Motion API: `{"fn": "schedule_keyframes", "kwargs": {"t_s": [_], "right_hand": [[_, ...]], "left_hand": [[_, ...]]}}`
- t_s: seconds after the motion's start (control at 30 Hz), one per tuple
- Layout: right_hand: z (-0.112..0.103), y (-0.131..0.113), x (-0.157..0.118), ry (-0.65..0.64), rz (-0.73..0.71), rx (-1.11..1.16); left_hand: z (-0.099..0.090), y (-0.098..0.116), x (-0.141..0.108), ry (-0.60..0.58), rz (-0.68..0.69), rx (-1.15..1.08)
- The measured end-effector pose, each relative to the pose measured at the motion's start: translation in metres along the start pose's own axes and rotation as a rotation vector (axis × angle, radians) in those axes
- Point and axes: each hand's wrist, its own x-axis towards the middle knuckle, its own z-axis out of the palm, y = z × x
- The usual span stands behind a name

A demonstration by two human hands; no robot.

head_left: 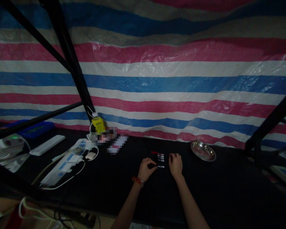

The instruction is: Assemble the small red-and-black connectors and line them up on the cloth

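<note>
My left hand (146, 169) is closed in a pinch at the dark end of a small black tube with a silver end (161, 166). Just beyond it lie several similar slim tubes side by side, silver ends pointing right. The farthest is a red tube (154, 153); the others look black, and my fingers partly cover them. To the right of this row, my right hand (175, 164) rests on the black tabletop (157, 194), fingers loosely bent and a little apart. Nothing shows in it, though its palm side is hidden.
A round shiny metal dish (203, 151) sits at the back right. Toward the left are a yellow-labelled bottle (98, 123), a power strip (63, 167) with white cables, a long white box (47, 145) and a fan (8, 149). Black frame posts (73, 68) flank the table before a striped sheet (171, 82).
</note>
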Motion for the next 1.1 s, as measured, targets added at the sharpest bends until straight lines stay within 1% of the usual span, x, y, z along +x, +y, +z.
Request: {"fn": "schedule_keyframes", "kwargs": {"t_s": [0.1, 0.17, 0.3, 0.37, 0.67, 0.9, 1.1], "right_hand": [[-0.004, -0.002, 0.000, 0.027, -0.027, 0.090], [-0.006, -0.005, -0.001, 0.029, -0.078, 0.187], [-0.007, -0.012, -0.001, -0.042, -0.196, 0.335], [-0.007, -0.013, -0.001, -0.089, -0.218, 0.361], [-0.011, -0.015, -0.001, -0.176, -0.192, 0.408], [-0.012, -0.014, 0.000, -0.177, -0.190, 0.394], [-0.010, -0.010, 0.002, -0.209, -0.194, 0.424]], "left_hand": [[0.000, -0.001, 0.000, 0.005, 0.005, -0.004], [0.001, -0.002, 0.000, 0.012, 0.003, -0.008], [0.001, -0.002, 0.001, 0.038, 0.000, -0.028], [0.001, -0.002, 0.001, 0.042, -0.003, -0.033], [0.000, -0.003, 0.002, 0.058, -0.002, -0.039], [0.001, -0.003, 0.002, 0.076, -0.021, -0.034], [0.000, -0.002, 0.002, 0.085, -0.042, -0.041]]}}
